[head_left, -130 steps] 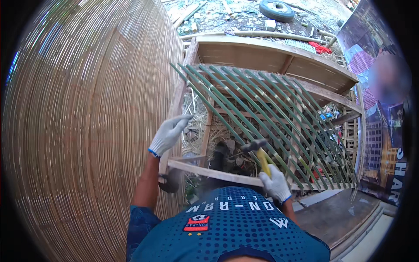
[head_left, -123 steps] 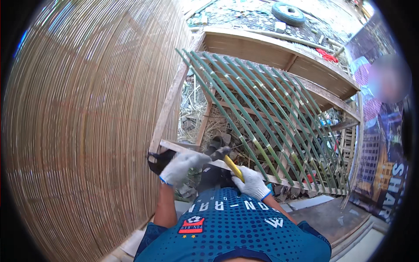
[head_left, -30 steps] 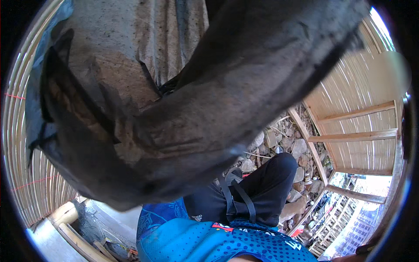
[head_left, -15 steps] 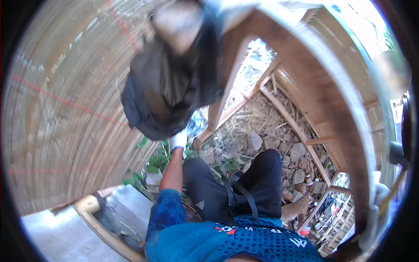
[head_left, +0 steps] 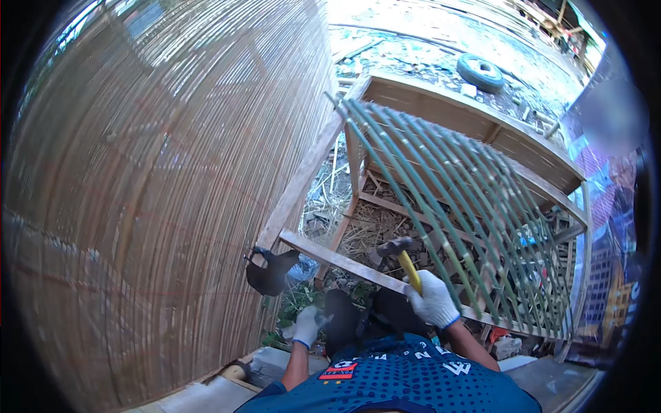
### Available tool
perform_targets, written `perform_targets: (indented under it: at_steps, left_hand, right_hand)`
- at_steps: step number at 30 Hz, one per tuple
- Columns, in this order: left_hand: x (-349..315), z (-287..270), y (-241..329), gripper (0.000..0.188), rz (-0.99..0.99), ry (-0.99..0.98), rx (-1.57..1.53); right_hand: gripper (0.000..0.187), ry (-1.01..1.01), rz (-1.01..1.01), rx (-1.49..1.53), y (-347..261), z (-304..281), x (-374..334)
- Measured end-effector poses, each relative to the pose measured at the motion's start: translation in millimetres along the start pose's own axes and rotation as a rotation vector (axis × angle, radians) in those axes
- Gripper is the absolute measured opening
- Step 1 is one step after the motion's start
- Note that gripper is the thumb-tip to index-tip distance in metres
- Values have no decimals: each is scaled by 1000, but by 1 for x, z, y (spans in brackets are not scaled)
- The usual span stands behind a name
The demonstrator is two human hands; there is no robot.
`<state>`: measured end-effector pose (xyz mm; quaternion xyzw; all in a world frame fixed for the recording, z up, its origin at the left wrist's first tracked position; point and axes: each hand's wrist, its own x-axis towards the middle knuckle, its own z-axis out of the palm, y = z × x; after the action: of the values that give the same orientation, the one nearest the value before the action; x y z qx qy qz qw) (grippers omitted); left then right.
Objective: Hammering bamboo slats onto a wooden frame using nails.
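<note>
My right hand, in a white knit glove, is closed round the yellow handle of a hammer. Its dark head points up and away, above a wooden rail. My left hand, gloved too, is low beside my left knee with its fingers curled in; whatever they hold is too small to make out. A black bag hangs at the corner of the wooden frame, ahead of the left hand and apart from it. Right of the hammer, green bamboo slats lie side by side across the frame.
A tall wall of thin bamboo strips rises on my left. Beyond the frame's far wooden panel an old tire lies on littered ground. Stones and dry straw show beneath the frame. A printed sheet hangs at the right.
The view has swung up and out. The black bag, large and close before, now hangs farther off at the frame's corner. My left hand has drawn back from it; my right hand with the hammer has appeared.
</note>
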<state>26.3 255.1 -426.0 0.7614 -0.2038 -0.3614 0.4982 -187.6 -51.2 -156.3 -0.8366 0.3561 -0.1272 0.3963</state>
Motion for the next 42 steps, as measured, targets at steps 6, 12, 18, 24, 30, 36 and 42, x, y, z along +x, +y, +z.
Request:
perform_targets:
  at_steps: [6, 12, 18, 24, 30, 36, 42]
  left_hand:
    - [5, 2, 283, 15, -138, -159, -987]
    - [134, -22, 443, 22, 307, -177, -824]
    - [317, -33, 488, 15, 469, 9, -239]
    - [490, -5, 473, 18, 652, 0, 261]
    - [587, 11, 467, 16, 866, -185, 718]
    - [588, 11, 458, 15, 846, -229, 731]
    - [582, -2, 453, 14, 844, -217, 745]
  right_hand:
    - [23, -11, 34, 56, 6, 2, 11]
    - [27, -16, 180, 189, -10, -11, 25]
    - [32, 209, 234, 161, -48, -19, 89]
    - [26, 482, 164, -100, -27, -24, 155]
    - [30, 453, 333, -187, -27, -16, 167]
    - [39, 514, 365, -211, -33, -2, 164]
    - [40, 500, 399, -174, -37, 2, 162]
